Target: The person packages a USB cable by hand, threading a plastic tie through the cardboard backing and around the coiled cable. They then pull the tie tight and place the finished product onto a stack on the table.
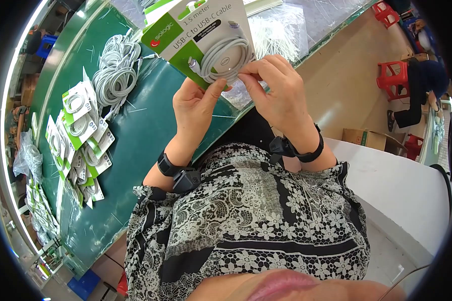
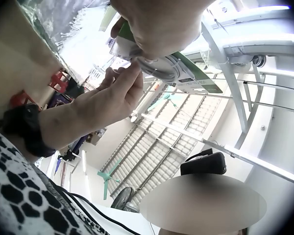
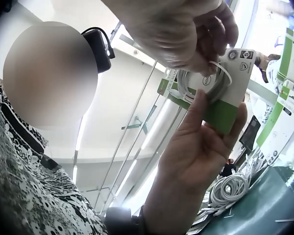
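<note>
A green and white card [image 1: 186, 35] with a coiled white cable [image 1: 226, 57] on its front is held up over the table edge in the head view. The left hand [image 1: 196, 108] grips the card's lower edge, thumb on the front by the coil. At the coil's lower right, the right hand [image 1: 278, 90] pinches with thumb and index finger; the right wrist view shows a thin white strand [image 3: 224, 69] at the fingertips of the right hand [image 3: 201, 39]. The left hand [image 3: 196, 152] holds the card from below there.
Carded cables [image 1: 80, 130] lie piled on the green table [image 1: 145, 125] at the left, beside bundled loose cables [image 1: 116, 70]. A clear bag of thin white strips [image 1: 276, 35] lies beyond the hands. Red stools [image 1: 392, 80] and a cardboard box [image 1: 364, 136] stand at the right.
</note>
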A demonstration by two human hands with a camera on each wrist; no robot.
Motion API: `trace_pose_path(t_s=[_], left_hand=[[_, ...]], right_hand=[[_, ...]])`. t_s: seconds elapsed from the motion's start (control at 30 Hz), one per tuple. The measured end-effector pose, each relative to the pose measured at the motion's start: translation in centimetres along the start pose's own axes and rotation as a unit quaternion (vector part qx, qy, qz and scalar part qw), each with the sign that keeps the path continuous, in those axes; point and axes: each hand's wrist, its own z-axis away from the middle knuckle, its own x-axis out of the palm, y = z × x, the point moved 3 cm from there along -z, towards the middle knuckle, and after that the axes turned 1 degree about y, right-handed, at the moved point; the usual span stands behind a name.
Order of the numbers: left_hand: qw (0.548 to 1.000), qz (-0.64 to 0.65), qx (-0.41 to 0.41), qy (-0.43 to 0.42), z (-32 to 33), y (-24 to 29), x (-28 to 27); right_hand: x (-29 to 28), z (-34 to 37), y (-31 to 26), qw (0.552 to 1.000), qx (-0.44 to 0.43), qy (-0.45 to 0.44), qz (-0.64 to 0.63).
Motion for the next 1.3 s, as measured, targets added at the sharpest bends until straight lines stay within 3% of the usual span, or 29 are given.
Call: trace_pose_path(t_s=[0.2, 0.33, 0.43, 0.47, 0.5, 0.53, 0.57, 0.6, 0.67, 0.7, 0.77, 0.8, 0.9, 0.93, 1.13, 1.23, 1.27, 1.3], left_hand=[[1.000, 0.001, 0.001, 0.003, 0.1, -0.2, 0.0], [0.996, -0.089, 0.024, -0.003, 0.3, -0.6, -0.5], [0.933, -0.331, 0.138, 0.003, 0.6, 1.1, 0.1], [0.933, -0.331, 0.138, 0.004, 0.6, 1.1, 0.2], [0.930, -0.319, 0.180, -0.015, 0.7, 1.3, 0.5], [0.925, -0.307, 0.222, -0.032, 0.8, 1.5, 0.7], [0.918, -0.294, 0.263, -0.048, 0.9, 1.6, 0.8], [0.918, -0.293, 0.263, -0.045, 0.9, 1.6, 0.8], [0.845, -0.370, 0.381, -0.054, 1.0, 1.9, 1.0], [0.801, -0.406, 0.436, -0.058, 1.2, 2.1, 1.1], [0.788, -0.421, 0.446, -0.045, 1.3, 2.4, 1.3], [0.775, -0.433, 0.459, -0.034, 1.2, 2.6, 1.6], [0.759, -0.445, 0.474, -0.034, 1.3, 3.1, 1.7], [0.757, -0.445, 0.476, -0.046, 1.4, 3.1, 1.7], [0.753, -0.445, 0.481, -0.056, 1.7, 2.4, 1.8], [0.876, -0.321, 0.353, -0.073, 1.3, 1.8, 0.9], [0.875, -0.322, 0.354, -0.075, 1.3, 2.1, 0.6], [0.910, -0.289, 0.281, -0.096, 1.4, 2.2, 0.2]], right_hand=[[0.2, 0.0, 0.0, 1.000, 0.000, -0.002, 0.002], [0.3, 0.1, 0.0, 1.000, -0.009, 0.011, 0.025], [0.4, 0.6, 0.2, 0.996, -0.029, -0.045, 0.066], [0.3, 0.9, 0.1, 0.996, -0.030, -0.045, 0.066], [0.2, 1.6, -0.1, 0.994, 0.017, -0.040, -0.098], [0.1, 2.4, -0.4, 0.963, 0.063, -0.035, -0.258], [0.1, 3.3, -0.7, 0.905, 0.108, -0.030, -0.411], [0.1, 4.4, -0.9, 0.820, 0.151, -0.025, -0.552], [0.8, 6.2, -0.7, 0.582, 0.225, -0.013, -0.781], [1.1, 7.7, 0.9, 0.581, 0.227, -0.016, -0.781], [3.2, 13.2, 5.5, 0.510, 0.392, -0.095, -0.760], [3.8, 15.3, 7.1, 0.509, 0.393, -0.095, -0.760], [4.2, 18.4, 10.1, 0.722, 0.281, -0.015, -0.632], [3.4, 18.4, 10.1, 0.722, 0.282, -0.017, -0.632], [-1.3, 14.7, 7.3, 0.891, 0.150, -0.001, -0.428], [-2.9, 12.1, 5.6, 0.947, 0.073, 0.009, -0.314], [1.0, 8.4, 6.0, 0.960, 0.047, 0.016, -0.274], [0.0, 6.7, 6.1, 0.960, 0.047, 0.019, -0.274]])
